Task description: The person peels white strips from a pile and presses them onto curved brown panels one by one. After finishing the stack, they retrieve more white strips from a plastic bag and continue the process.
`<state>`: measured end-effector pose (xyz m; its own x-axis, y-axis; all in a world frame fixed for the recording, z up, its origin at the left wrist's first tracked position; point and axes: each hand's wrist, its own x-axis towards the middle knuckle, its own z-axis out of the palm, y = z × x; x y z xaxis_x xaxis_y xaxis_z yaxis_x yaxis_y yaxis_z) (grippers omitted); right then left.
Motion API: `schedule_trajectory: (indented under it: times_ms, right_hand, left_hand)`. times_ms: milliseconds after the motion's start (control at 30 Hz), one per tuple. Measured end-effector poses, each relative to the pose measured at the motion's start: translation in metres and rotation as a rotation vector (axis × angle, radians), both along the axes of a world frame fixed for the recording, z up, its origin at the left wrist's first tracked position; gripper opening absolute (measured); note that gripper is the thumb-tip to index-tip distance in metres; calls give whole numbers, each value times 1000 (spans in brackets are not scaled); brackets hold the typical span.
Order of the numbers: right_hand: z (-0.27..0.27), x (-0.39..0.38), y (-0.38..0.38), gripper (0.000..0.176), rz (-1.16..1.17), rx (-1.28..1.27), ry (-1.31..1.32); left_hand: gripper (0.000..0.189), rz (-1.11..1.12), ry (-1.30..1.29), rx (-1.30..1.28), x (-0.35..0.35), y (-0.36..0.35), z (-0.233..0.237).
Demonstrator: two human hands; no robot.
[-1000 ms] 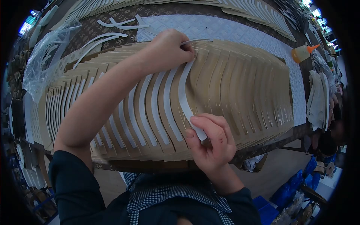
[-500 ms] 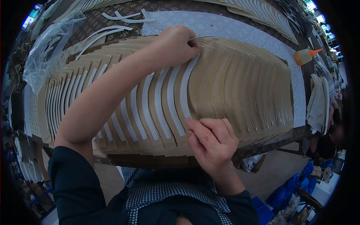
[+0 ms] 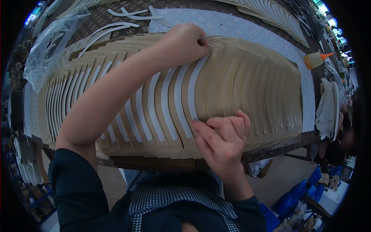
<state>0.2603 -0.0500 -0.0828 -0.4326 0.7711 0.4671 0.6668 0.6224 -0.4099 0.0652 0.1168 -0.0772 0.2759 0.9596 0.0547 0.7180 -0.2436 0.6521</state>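
Note:
A curved white strip (image 3: 192,89) lies on one of the overlapping brown card pieces (image 3: 228,77), running between my two hands. At its upper end my left hand (image 3: 189,41) is closed, and the thin end of a white strip (image 3: 213,36) pokes out to the right of its fingers. My right hand (image 3: 224,141) pinches the strip's lower end between thumb and forefinger, its other fingers half curled and raised. Similar white strips lie on the pieces to the left. To the right, the bare card pieces carry shiny glue-like lines. My left forearm hides part of the row.
Loose white strips (image 3: 133,15) lie at the back beside a clear plastic bag (image 3: 54,46). A bottle with an orange nozzle (image 3: 315,60) rests at the right on the dark patterned table. Whitish quilted sheeting (image 3: 232,21) runs under the card pieces. Blue bags (image 3: 291,199) are on the floor at lower right.
My right hand's outer fingers have lifted and spread a little while its pinch stays at the strip's lower end. My left hand keeps its place at the upper end. The view has shifted slightly.

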Motion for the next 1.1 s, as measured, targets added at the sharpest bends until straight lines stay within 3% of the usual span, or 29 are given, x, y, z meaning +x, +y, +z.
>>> schedule_trajectory:
  times_ms: [367,667,767,867,1000,1100]
  right_hand:
    - [2,1,-3,25,-17,-17,-70]
    - [13,8,-3,24,42,-40,-99]
    - [18,14,-6,22,56,-44,-94]
    - [13,16,-14,19,19,-21,-65]
    - [5,19,-17,16,36,-10,-65]
    - [7,22,-16,16,28,8,-75]
  left_hand:
    - [19,-15,21,28,1,-1,1]
    - [16,45,120,211,10,-8,-6]
    - [20,47,185,308,10,-12,-6]
    - [31,85,178,247,6,-25,12]
    - [46,77,81,199,-10,-34,37]
    - [46,127,-125,96,-21,-46,45]
